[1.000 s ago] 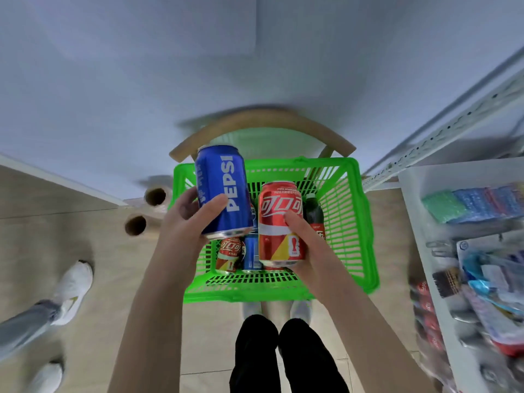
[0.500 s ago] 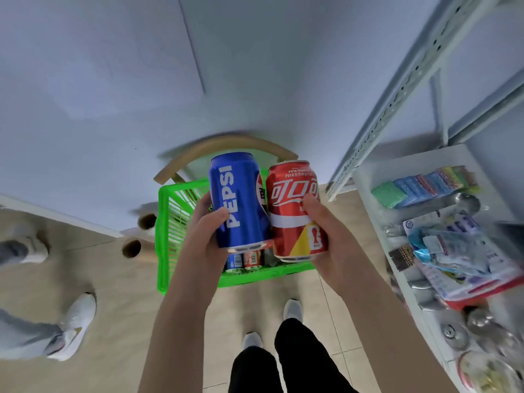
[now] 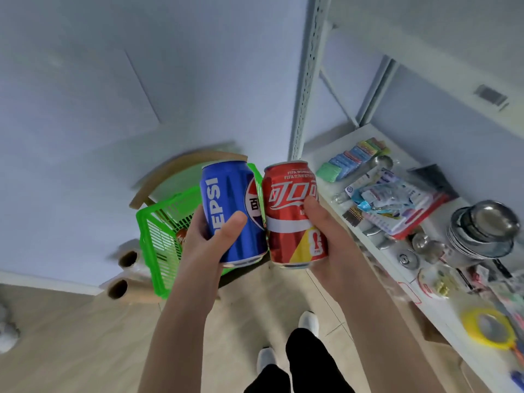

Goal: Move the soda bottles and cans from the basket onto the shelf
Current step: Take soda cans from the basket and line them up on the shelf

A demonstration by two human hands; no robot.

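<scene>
Left hand (image 3: 207, 245): grips the blue aluminium Pepsi can (image 3: 226, 194); the thumb lies across the front of the label and the fingers wrap behind.
Right hand (image 3: 326, 231): grips the red aluminium cola can (image 3: 289, 222); the thumb presses on the white lettering and the palm covers the right side.
Can position: both cans are held in the air, roughly upright and side by side. Whether their walls touch cannot be told.
Green plastic lattice basket (image 3: 158, 245): sits low and to the left, partly hidden behind the left hand and the blue can. Part of another red can (image 3: 180, 236) shows through its wall.
Curved wooden chair back (image 3: 181, 165): rises behind the basket.
White metal shelf (image 3: 340, 143): stands just right of the red can. It carries a row of coloured sponges (image 3: 351, 157), stacked steel bowls (image 3: 482, 231) and a yellow tape roll (image 3: 487, 327).
Two cardboard-core rolls (image 3: 124, 285): lie on the floor, left of the basket.
</scene>
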